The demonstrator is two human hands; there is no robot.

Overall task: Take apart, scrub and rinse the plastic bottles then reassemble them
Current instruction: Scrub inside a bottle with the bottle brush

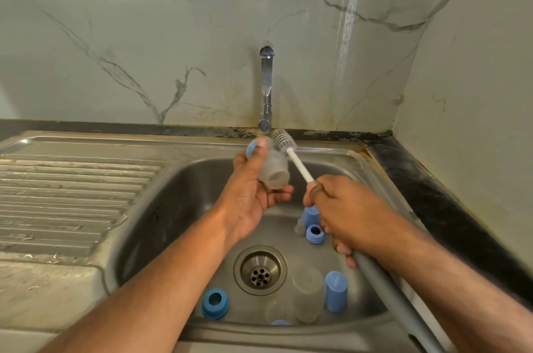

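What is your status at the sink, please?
Left hand holds bottle. Right hand holds brush beside bottle, outside its mouth. Loose parts in sink.

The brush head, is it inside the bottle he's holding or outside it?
Outside. The brush head lies against the outer wall of the bottle, near its base; the open mouth faces the camera with nothing in it.
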